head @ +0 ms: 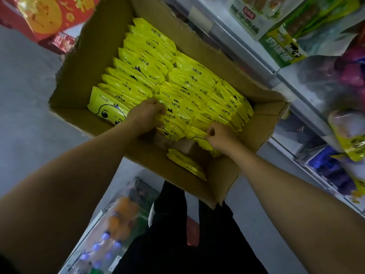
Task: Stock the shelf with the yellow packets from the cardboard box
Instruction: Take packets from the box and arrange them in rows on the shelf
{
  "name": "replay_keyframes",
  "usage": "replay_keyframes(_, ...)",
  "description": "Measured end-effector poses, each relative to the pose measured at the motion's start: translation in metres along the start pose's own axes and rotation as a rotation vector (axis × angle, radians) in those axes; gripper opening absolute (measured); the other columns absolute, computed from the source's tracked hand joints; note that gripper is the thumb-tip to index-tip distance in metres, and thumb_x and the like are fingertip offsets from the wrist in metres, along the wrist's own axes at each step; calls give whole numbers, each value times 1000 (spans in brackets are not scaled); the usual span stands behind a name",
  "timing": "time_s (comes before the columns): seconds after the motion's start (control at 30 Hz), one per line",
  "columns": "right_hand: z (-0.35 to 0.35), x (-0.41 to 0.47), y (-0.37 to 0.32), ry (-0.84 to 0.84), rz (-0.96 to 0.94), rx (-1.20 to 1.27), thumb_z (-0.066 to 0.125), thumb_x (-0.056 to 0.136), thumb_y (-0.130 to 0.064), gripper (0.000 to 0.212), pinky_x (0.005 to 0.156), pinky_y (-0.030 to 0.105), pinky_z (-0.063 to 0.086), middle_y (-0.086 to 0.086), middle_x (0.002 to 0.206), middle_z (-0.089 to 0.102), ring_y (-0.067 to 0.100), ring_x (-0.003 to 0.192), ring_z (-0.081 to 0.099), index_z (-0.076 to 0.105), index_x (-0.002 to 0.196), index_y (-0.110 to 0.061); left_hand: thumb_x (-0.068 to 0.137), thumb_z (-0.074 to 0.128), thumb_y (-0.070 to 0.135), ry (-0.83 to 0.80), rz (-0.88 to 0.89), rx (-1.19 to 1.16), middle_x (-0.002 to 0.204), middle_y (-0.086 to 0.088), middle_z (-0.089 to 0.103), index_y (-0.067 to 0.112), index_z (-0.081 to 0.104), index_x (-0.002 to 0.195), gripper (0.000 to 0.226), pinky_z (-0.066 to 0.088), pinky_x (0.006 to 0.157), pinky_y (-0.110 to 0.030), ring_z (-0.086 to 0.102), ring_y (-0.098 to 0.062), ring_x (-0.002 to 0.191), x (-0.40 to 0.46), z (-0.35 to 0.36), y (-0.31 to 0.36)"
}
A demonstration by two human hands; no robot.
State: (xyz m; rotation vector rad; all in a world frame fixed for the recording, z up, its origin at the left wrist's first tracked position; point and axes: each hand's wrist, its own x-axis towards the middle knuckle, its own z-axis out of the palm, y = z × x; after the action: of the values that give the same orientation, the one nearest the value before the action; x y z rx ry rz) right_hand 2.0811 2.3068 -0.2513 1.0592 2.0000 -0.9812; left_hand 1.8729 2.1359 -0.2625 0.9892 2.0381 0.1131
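An open cardboard box [83, 62] sits on the floor beside the white shelf [284, 76] at the right, packed with rows of upright yellow packets [142, 62]. The left hand [146, 115] reaches into the near middle of the rows, fingers curled over packet tops. The right hand [221, 136] is just right of it, thumb and fingers pinching the top edge of a near packet [199, 138]. A few loose packets [185, 163] lie in the box's near corner.
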Motion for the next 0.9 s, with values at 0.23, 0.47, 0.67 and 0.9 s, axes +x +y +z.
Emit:
replay_keyframes(0.23, -20, -5, 4, 79, -53, 285, 52, 101, -22, 26, 77, 27, 36, 5, 111, 53, 19, 100, 50, 51, 122, -8, 72, 82, 31, 29, 46, 54, 118, -1, 54, 22, 63, 107, 41, 38, 72, -28, 55, -25, 108, -1, -1, -5)
replay_keyframes(0.47, -43, -5, -4, 195, 70, 602, 61, 95, -40, 35, 74, 26, 43, 3, 105, 61, 16, 94, 58, 58, 116, -12, 69, 84, 33, -23, 68, 150, 113, -5, 63, 22, 57, 110, 50, 45, 84, -34, 57, -27, 104, -2, 5, -4)
replay_keyframes(0.67, -53, -17, -15, 142, 118, 956, 78, 79, -42, 48, 60, 21, 55, 0, 96, 72, 9, 81, 70, 58, 114, -15, 76, 79, 29, -32, 58, 297, 120, -8, 59, 20, 51, 120, 53, 43, 91, -37, 56, -29, 109, 3, 14, 3)
replay_keyframes(0.9, -53, -33, -15, 104, 52, 1086, 82, 77, -28, 38, 69, 29, 60, 1, 92, 76, 14, 83, 74, 65, 109, -14, 85, 67, 34, 5, 118, 494, 124, -10, 53, 24, 64, 114, 31, 38, 101, -44, 44, -30, 125, -1, 26, 1)
